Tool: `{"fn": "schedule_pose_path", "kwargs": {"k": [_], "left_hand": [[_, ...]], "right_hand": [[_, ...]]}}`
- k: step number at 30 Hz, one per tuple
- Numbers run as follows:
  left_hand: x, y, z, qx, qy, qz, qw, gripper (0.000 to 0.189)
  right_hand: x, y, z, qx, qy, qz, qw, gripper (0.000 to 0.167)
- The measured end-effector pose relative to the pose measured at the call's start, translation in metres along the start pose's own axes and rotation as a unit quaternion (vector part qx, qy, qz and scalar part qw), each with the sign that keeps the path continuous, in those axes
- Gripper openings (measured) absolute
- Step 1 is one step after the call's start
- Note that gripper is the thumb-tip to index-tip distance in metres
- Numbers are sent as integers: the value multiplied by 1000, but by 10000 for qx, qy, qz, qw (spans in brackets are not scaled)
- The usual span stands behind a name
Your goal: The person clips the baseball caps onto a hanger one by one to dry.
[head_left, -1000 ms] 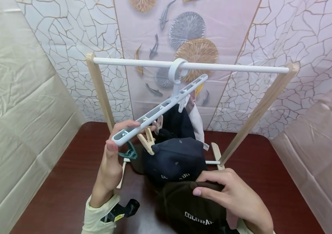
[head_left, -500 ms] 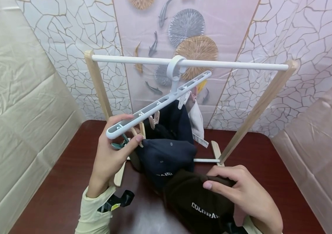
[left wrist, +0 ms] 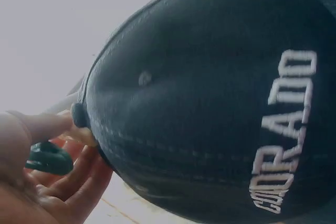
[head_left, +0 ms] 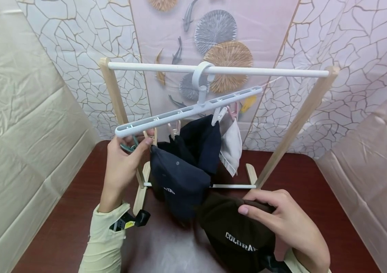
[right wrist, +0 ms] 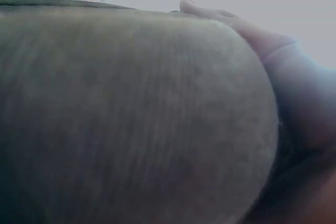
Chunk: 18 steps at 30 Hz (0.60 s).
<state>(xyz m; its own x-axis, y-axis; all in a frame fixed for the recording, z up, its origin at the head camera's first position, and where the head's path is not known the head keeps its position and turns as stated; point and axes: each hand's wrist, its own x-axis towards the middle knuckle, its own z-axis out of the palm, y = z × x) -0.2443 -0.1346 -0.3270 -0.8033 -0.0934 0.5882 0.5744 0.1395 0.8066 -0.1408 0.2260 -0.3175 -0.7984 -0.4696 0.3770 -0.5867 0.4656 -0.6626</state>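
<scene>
My left hand (head_left: pixel 121 167) pinches a beige clothespin (head_left: pixel 155 137) under the left end of a white clip hanger (head_left: pixel 186 112). From that clothespin hangs a navy cap (head_left: pixel 181 178); its white lettering faces the left wrist camera. A green clip (left wrist: pixel 50 158) sits within the same hand, beside the palm. Low on the right, my right hand (head_left: pixel 282 218) grips a dark brown cap (head_left: pixel 236 223) by its crown, thumb in front, lettering "COLORA" showing. Its brown fabric fills most of the right wrist view.
The hanger hooks over the white rod (head_left: pixel 265 71) of a wooden-legged rack (head_left: pixel 294 132). Further along it, a pale clip (head_left: pixel 174 131), a white clip (head_left: pixel 218 115) and a pink clip (head_left: pixel 233 110) hold dark fabric (head_left: pixel 207 144) and a white cloth item (head_left: pixel 232 146). A dark red table (head_left: pixel 63 223) lies below.
My left hand has moved from the hanger's end onto the beige clothespin and swung that end upward and away, carrying the navy cap leftward. The brown cap, still gripped, has shifted slightly right.
</scene>
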Motion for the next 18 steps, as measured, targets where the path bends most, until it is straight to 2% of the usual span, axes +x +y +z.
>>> {"fn": "schedule_pose_path", "kwargs": {"k": [4,6,7,8,9,11,12,13,14,15,16,18], "left_hand": [[9,-10,3,229,183,-318,9991,44],[14,-14,5,823,392,-504,9946,48],[16,-15,7,1306,489,-578,9885,47],[18,-16,9,1924,576,-655,9774,48],[20,-17,11,2519,620,-764,9627,52],[24,-17,14,3662,616,-1064,9224,71],[25,-16,16,4061,550,-1222,9040,79],[27,-15,16,4284,432,-1348,8924,85],[28,-15,17,4331,281,-1517,8880,88],[29,-15,16,4229,129,-1682,8903,91],[30,-15,16,4009,8,-1815,8980,92],[31,-18,16,3294,-172,-1991,9228,88]], "right_hand": [[-1,1,-2,-137,62,146,9998,18],[-1,1,-2,-212,78,194,9996,19],[-1,1,-3,-257,80,213,9994,19],[-1,2,-3,-299,85,205,9993,19],[-1,2,-3,-358,95,163,9992,20],[-2,3,-4,-382,105,151,9991,21],[-2,4,-4,-394,114,155,9990,21],[-2,4,-5,-393,126,159,9990,21],[-3,4,-5,-412,153,115,9990,22],[-3,5,-5,-421,174,124,9989,22],[-3,5,-5,-440,198,132,9987,22],[-4,5,-6,-498,255,150,9983,23]]}}
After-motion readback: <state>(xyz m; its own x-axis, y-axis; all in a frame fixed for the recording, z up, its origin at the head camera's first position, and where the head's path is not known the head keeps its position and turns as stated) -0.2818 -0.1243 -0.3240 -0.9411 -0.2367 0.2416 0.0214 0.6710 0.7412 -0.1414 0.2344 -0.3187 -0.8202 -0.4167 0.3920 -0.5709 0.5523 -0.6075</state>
